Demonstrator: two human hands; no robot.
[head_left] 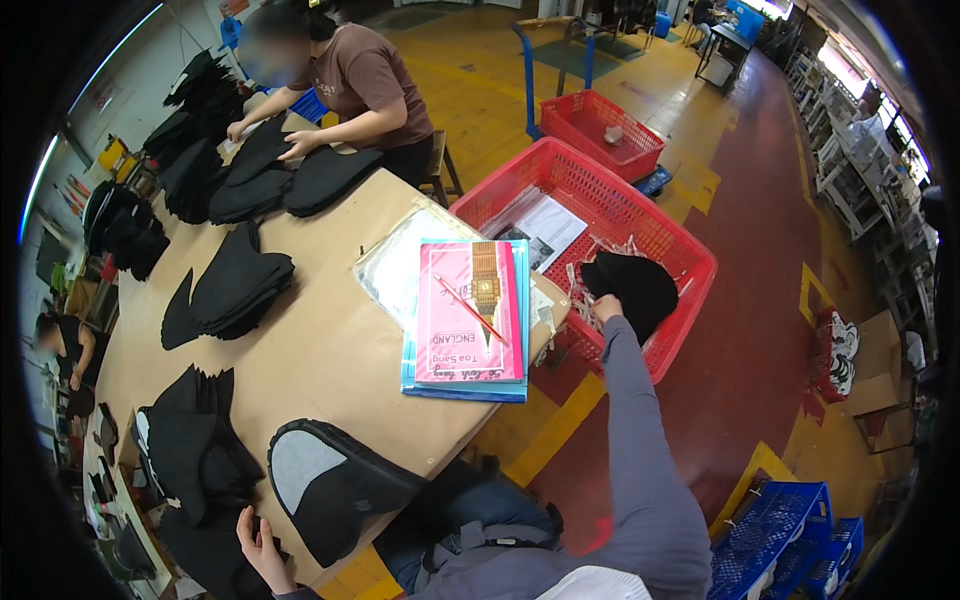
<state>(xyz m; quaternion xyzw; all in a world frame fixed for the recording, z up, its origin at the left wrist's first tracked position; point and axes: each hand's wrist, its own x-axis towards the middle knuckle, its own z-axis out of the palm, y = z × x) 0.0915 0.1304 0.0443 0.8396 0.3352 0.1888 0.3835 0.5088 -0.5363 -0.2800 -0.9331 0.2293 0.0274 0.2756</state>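
Observation:
My right arm stretches over the red plastic basket (690,290) beside the table. The fingers of my right hand (606,308) close on the edge of a rounded stack of black fabric pieces (640,288), which lies over pale strips in the basket. At the near left, my left hand (258,550) rests with fingers apart at the edge of a pile of black pieces (205,545), holding nothing. Beside it lies a curved black stack (350,490) with a grey patch on top.
A pink notebook (465,310) with a red pencil lies on blue folders at the table's (340,340) right edge. More black stacks (240,285) stand further off, where a co-worker (360,90) handles pieces. A second red crate (600,135) and blue crates (770,540) are on the floor.

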